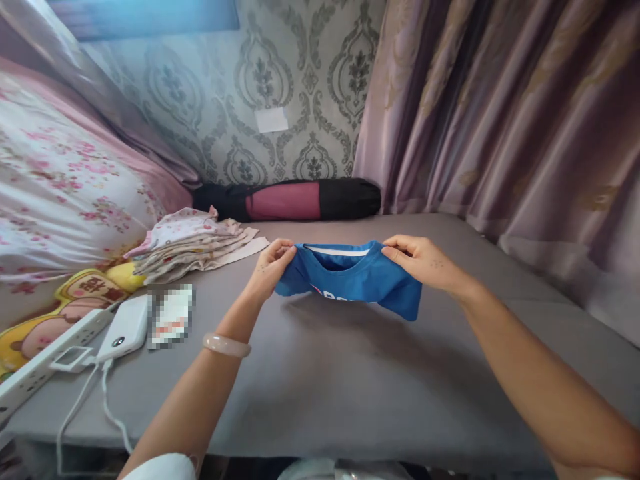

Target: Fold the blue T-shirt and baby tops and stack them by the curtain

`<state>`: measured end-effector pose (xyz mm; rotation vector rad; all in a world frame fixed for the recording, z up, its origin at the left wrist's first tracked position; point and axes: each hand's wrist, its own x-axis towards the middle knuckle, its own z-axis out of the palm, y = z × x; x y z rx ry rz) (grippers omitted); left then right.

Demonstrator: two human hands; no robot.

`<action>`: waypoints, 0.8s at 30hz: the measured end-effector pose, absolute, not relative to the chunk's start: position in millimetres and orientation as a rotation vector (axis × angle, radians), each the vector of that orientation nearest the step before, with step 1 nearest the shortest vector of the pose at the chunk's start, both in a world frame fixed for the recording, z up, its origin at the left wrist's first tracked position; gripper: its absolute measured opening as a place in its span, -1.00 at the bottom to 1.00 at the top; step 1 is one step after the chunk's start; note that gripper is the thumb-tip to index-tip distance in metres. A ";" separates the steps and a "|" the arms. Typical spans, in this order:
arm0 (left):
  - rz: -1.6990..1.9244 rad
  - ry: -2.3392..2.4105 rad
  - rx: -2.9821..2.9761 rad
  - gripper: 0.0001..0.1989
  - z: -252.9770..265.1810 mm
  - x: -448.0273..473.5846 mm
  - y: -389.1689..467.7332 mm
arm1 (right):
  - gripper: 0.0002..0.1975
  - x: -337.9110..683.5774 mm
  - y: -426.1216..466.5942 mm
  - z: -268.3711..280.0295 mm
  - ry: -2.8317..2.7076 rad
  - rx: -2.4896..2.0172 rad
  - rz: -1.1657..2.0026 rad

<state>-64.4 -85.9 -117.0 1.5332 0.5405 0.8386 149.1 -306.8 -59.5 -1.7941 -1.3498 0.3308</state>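
**One head-worn view, looking forward and down**

The only camera sits on the person's head, above the near edge of a grey surface (360, 393). It faces forward and tilts down, with the patterned wall (310, 80) farthest off at 12 o'clock. The left forearm (190, 393) enters at 7 o'clock and the right forearm (535, 367) at 4, bringing the left hand (270, 267) and right hand (420, 260) near the middle. The wide view reaches floral cloth (75, 153) at 10 o'clock and a curtain (500, 113) at 2.
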 end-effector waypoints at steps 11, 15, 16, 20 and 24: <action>0.765 0.340 2.297 -0.63 67.7 -95.8 -95.3 | -0.67 170.7 -350.6 68.9 -1.496 -1.771 0.161; 0.768 0.529 2.314 -0.64 122.2 -93.5 -99.0 | -0.69 173.1 -350.3 101.7 -1.451 -1.746 0.090; 0.740 0.590 2.320 -0.67 125.7 -89.3 -98.6 | -0.72 173.4 -348.0 103.2 -1.471 -1.786 0.111; 1.022 0.527 2.226 -0.71 110.4 -67.2 -92.0 | -0.74 178.2 -336.4 95.3 -1.360 -1.707 0.057; 0.938 0.385 2.270 -0.71 85.8 -47.0 -79.6 | -0.74 191.9 -322.2 81.3 -1.310 -1.658 0.036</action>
